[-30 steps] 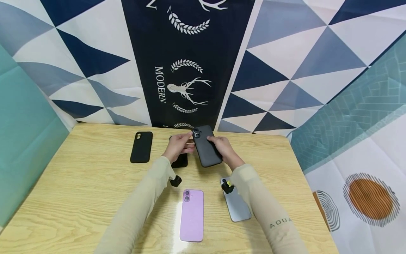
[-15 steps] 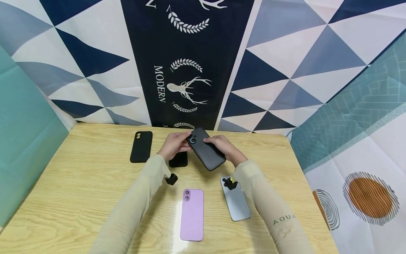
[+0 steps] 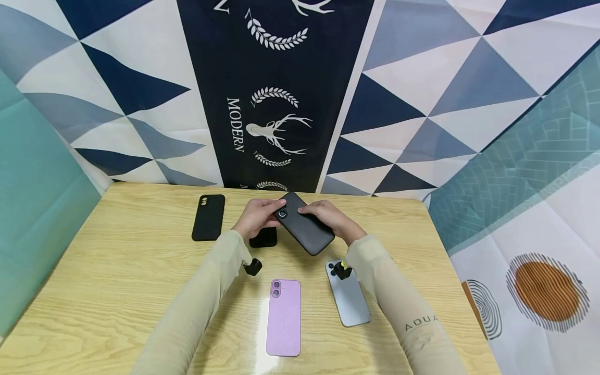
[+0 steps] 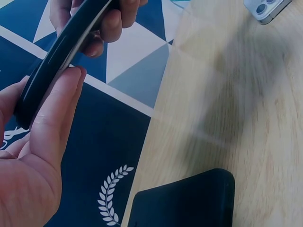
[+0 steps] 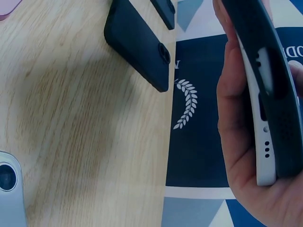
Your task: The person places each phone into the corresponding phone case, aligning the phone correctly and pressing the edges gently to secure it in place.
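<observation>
While both hands meet above the far middle of the table point(image 3: 117, 271), the one thing that matters sits between them: a black-cased phone point(image 3: 303, 223) held clear of the wood, its long axis slanting from the far left, where the camera ring shows, down toward the near right. Starting at the left, a lone black case point(image 3: 208, 216) lies flat near the far left edge, well apart from everything else. Next comes the left hand point(image 3: 255, 216), its thumb and fingers pinching the camera end of the held phone; the left wrist view shows the thumb pressed flat along the case's rim. Just under that hand a second black case point(image 3: 264, 237) rests on the wood, partly hidden by it. Toward the near edge, a purple phone point(image 3: 284, 317) lies face down, lengthwise toward me. To the right, the right hand point(image 3: 330, 219) curls round the lower half of the held phone, and the right wrist view shows a pale phone edge peeking out of the dark case at the bottom corner, so the case looks not fully seated there. Both hands are equally near, each clamped on one end. Last, a grey-blue phone point(image 3: 349, 297) lies beneath the right forearm. By my count: three phones, one cased, and two loose cases.
</observation>
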Tool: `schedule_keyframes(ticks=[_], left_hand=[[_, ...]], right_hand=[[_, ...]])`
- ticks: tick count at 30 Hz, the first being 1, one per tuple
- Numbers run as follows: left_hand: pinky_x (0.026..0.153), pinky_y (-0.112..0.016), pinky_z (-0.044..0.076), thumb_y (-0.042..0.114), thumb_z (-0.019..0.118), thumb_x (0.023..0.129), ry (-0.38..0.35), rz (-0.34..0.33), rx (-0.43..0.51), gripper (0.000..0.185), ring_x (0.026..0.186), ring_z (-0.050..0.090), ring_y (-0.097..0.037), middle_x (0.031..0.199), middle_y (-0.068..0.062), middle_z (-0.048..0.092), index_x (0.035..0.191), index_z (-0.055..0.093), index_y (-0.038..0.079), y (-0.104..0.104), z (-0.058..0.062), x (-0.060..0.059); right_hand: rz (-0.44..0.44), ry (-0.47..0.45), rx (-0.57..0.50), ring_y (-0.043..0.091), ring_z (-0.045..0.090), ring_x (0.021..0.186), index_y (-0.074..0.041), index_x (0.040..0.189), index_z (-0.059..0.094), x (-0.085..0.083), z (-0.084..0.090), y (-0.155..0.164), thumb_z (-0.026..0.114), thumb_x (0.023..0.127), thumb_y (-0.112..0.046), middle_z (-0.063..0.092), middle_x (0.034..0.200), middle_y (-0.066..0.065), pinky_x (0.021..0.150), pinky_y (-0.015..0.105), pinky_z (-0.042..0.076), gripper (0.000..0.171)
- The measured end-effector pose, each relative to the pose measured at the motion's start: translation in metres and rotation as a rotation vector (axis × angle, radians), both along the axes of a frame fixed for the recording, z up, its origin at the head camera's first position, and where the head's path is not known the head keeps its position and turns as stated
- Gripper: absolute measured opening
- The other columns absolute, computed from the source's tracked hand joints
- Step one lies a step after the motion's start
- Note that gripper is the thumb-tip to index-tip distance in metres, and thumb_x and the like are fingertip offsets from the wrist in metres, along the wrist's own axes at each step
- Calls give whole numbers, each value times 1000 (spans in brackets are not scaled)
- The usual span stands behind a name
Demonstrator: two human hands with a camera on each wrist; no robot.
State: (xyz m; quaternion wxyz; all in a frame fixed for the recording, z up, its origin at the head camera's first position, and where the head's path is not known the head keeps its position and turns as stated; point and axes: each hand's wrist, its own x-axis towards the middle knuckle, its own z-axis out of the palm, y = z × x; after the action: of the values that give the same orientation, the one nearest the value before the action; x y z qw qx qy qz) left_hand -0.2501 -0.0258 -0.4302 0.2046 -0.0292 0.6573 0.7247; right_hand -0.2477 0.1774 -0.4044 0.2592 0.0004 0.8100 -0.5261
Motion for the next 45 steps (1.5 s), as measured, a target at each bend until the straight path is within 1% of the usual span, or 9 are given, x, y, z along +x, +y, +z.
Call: schedule_keyframes(ticks=[4, 12, 18, 24, 29, 34, 39, 40, 45], left_hand=[[66, -25, 59, 24, 59, 93, 4, -4, 1, 40, 56, 66, -8, 68, 0, 65, 119, 59, -6, -1, 0, 2], [59, -21, 58, 23, 60, 93, -27, 17, 39, 41, 54, 66, -9, 66, 0, 64, 117, 58, -10, 0, 0, 4], [67, -26, 59, 23, 60, 92, -32, 7, 20, 39, 54, 66, -8, 65, 1, 65, 112, 59, -11, -1, -2, 4], [57, -20, 57, 21, 59, 93, -60, 2, 48, 30, 54, 65, -8, 63, 2, 65, 105, 61, -6, -4, -2, 6], [57, -20, 57, 19, 56, 94, -62, -28, 72, 32, 56, 66, -8, 66, 1, 66, 112, 59, -8, -6, -1, 6], [57, -21, 58, 17, 55, 94, -56, -41, 76, 33, 57, 67, -10, 67, 0, 67, 114, 58, -10, -8, -2, 6], [56, -20, 57, 16, 55, 95, -44, -36, 72, 33, 55, 66, -9, 66, 1, 66, 114, 57, -11, -7, -3, 7], [56, -20, 57, 16, 54, 95, -39, -40, 70, 34, 55, 66, -8, 66, 2, 65, 115, 56, -11, -7, 0, 8], [56, -19, 57, 17, 53, 95, -28, -32, 61, 34, 54, 65, -7, 64, 3, 65, 115, 55, -11, -7, 0, 10]], right_hand=[[7, -8, 3, 8, 53, 52, 2, 106, 63, 0, -1, 0, 55, 91, -30, 57, 67, -3, 51, 21, 47, 37], [19, -7, -2, 7, 54, 52, 3, 104, 62, 0, -4, -2, 55, 91, -30, 56, 67, -3, 51, 20, 47, 36], [25, -29, -11, 7, 54, 54, 2, 108, 60, 1, -3, -2, 55, 92, -29, 56, 69, -3, 51, 20, 47, 36], [38, -51, -21, 8, 54, 54, 2, 108, 60, 0, -5, -3, 54, 92, -30, 56, 68, -4, 51, 21, 47, 36], [43, -44, -28, 7, 54, 53, 0, 103, 61, 1, -4, -4, 55, 91, -30, 57, 67, -4, 51, 20, 47, 32], [47, -30, -27, 7, 53, 52, -2, 98, 62, 3, -4, -5, 56, 90, -30, 57, 66, -4, 50, 20, 46, 30], [58, -8, 3, 8, 52, 51, -3, 97, 63, 1, -6, -5, 55, 90, -30, 56, 66, -3, 49, 21, 45, 29], [61, -2, 9, 8, 52, 51, -3, 96, 63, 1, -7, -5, 55, 90, -30, 55, 66, -3, 49, 21, 45, 29], [81, 26, 33, 8, 51, 52, -3, 100, 62, 1, -5, -5, 53, 92, -36, 54, 67, -3, 49, 21, 44, 35]])
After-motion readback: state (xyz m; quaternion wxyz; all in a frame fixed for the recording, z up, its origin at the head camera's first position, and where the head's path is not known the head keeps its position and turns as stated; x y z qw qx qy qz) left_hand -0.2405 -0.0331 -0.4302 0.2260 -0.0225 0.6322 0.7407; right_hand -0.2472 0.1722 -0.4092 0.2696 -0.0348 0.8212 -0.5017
